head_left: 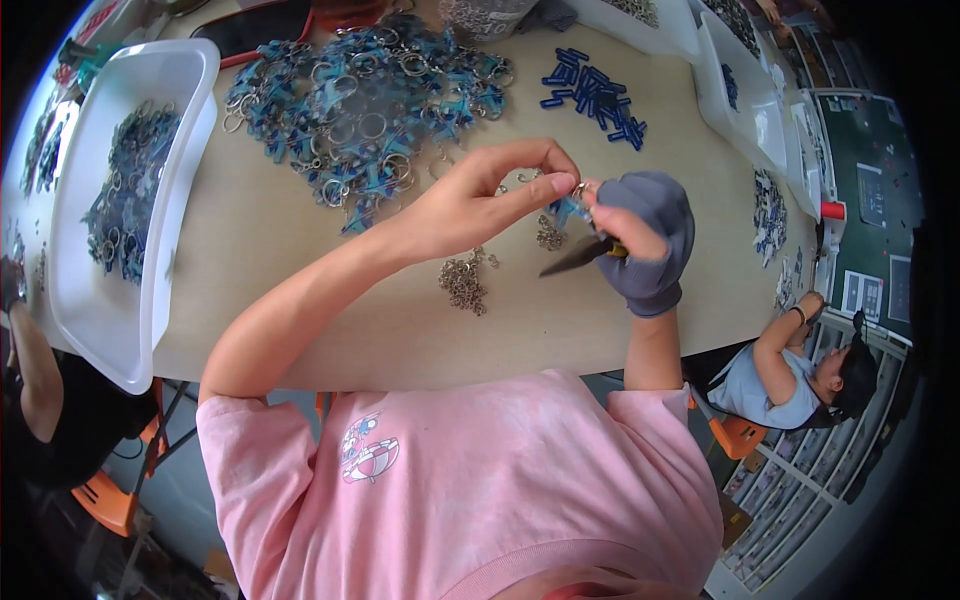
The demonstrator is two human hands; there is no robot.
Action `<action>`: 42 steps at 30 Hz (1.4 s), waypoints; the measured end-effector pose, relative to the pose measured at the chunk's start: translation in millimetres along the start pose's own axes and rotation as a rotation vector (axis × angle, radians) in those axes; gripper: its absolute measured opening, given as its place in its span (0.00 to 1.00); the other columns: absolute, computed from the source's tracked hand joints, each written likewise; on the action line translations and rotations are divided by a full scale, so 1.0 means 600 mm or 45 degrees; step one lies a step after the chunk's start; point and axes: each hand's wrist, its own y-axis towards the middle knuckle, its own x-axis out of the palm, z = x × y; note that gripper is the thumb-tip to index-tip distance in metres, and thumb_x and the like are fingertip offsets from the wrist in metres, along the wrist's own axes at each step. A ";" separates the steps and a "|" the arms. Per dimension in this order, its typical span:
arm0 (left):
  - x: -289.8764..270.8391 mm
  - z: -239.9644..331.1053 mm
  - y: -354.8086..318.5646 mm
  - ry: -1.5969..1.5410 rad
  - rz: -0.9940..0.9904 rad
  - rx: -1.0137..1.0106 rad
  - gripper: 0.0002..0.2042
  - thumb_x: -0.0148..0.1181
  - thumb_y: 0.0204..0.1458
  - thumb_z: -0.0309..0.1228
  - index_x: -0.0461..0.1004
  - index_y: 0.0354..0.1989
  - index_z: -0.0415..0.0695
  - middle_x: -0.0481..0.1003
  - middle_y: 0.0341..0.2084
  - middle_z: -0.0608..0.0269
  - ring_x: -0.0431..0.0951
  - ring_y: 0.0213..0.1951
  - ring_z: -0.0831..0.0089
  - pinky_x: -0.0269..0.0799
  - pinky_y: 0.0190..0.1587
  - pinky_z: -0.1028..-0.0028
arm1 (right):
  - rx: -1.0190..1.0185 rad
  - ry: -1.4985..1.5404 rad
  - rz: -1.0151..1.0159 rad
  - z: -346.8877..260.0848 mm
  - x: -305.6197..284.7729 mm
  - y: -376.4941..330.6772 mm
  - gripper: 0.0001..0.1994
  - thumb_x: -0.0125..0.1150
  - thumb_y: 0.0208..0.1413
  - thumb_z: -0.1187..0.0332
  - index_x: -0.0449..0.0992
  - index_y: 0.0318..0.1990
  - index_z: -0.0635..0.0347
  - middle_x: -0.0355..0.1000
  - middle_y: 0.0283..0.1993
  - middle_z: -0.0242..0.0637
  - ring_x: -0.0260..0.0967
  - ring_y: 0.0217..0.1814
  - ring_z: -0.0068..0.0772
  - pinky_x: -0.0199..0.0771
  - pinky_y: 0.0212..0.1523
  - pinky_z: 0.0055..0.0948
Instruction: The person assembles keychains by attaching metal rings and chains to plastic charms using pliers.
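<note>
My bare left hand [485, 195] is closed in a pinch, thumb against forefinger, on the metal end of a blue keychain [568, 209]. My right hand [652, 240], in a grey fingerless-looking glove, meets it there with thumb and finger at the same small metal part. Pliers [573, 258] with dark jaws and a yellow grip lie in that right hand, their tip pointing left and down, away from the keychain. Below my left hand lies a heap of small metal rings [463, 284]. A smaller heap of metal findings [550, 234] sits beside the keychain, partly hidden.
Many blue keychains with rings [370, 110] cover the table's far middle. Dark blue tube-shaped pieces [595, 93] lie to their right. A white tray [190, 75] holding more keychains stands at left. A white bin [745, 110] lines the right edge; a co-worker [790, 375] sits beyond.
</note>
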 end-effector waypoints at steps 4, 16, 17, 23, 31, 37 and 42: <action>0.011 0.003 -0.001 -0.300 -0.124 -0.111 0.12 0.53 0.63 0.36 0.75 0.42 0.39 0.75 0.37 0.69 0.70 0.41 0.83 0.65 0.47 0.78 | -0.082 0.077 0.047 0.001 0.002 -0.016 0.15 0.68 0.42 0.74 0.74 0.40 0.52 0.75 0.39 0.33 0.71 0.36 0.33 0.73 0.36 0.33; 0.035 -0.012 -0.002 -0.870 -0.139 -0.357 0.06 0.48 0.56 0.31 0.67 0.32 0.42 0.73 0.36 0.65 0.65 0.37 0.79 0.60 0.42 0.76 | -0.196 0.001 0.104 -0.004 0.018 -0.051 0.16 0.63 0.47 0.72 0.67 0.43 0.52 0.74 0.41 0.37 0.69 0.37 0.32 0.75 0.32 0.30; 0.037 -0.006 -0.002 -0.913 -0.131 -0.397 0.05 0.47 0.55 0.30 0.64 0.29 0.43 0.73 0.35 0.64 0.64 0.37 0.78 0.59 0.43 0.76 | -0.191 -0.007 0.101 -0.004 0.019 -0.051 0.16 0.63 0.47 0.72 0.67 0.43 0.52 0.74 0.41 0.37 0.69 0.37 0.32 0.75 0.32 0.30; 0.042 -0.025 -0.006 -0.805 0.103 -0.441 0.05 0.46 0.53 0.28 0.63 0.26 0.43 0.67 0.27 0.67 0.62 0.33 0.78 0.58 0.40 0.77 | -0.112 0.080 0.021 0.012 0.034 -0.047 0.12 0.64 0.46 0.70 0.72 0.40 0.50 0.73 0.40 0.30 0.69 0.39 0.30 0.74 0.37 0.31; 0.035 -0.037 0.001 -0.830 0.237 -0.341 0.06 0.45 0.56 0.30 0.62 0.27 0.44 0.61 0.24 0.68 0.61 0.32 0.75 0.57 0.39 0.76 | 0.551 -0.190 -0.258 0.207 0.026 -0.111 0.12 0.65 0.50 0.65 0.77 0.42 0.54 0.71 0.36 0.34 0.70 0.38 0.39 0.70 0.39 0.36; 0.035 -0.032 -0.002 -0.718 0.313 -0.325 0.07 0.43 0.58 0.31 0.61 0.29 0.44 0.61 0.25 0.68 0.62 0.33 0.75 0.58 0.40 0.75 | 0.366 -0.305 -0.356 0.220 0.029 -0.114 0.11 0.66 0.49 0.67 0.76 0.41 0.55 0.71 0.40 0.34 0.70 0.39 0.39 0.69 0.40 0.35; 0.034 -0.034 -0.002 -0.648 0.340 -0.285 0.08 0.44 0.58 0.31 0.61 0.28 0.44 0.61 0.26 0.68 0.62 0.33 0.75 0.58 0.40 0.76 | 0.281 -0.450 -0.395 0.223 0.032 -0.113 0.11 0.66 0.48 0.69 0.75 0.40 0.55 0.73 0.38 0.35 0.70 0.38 0.40 0.68 0.40 0.34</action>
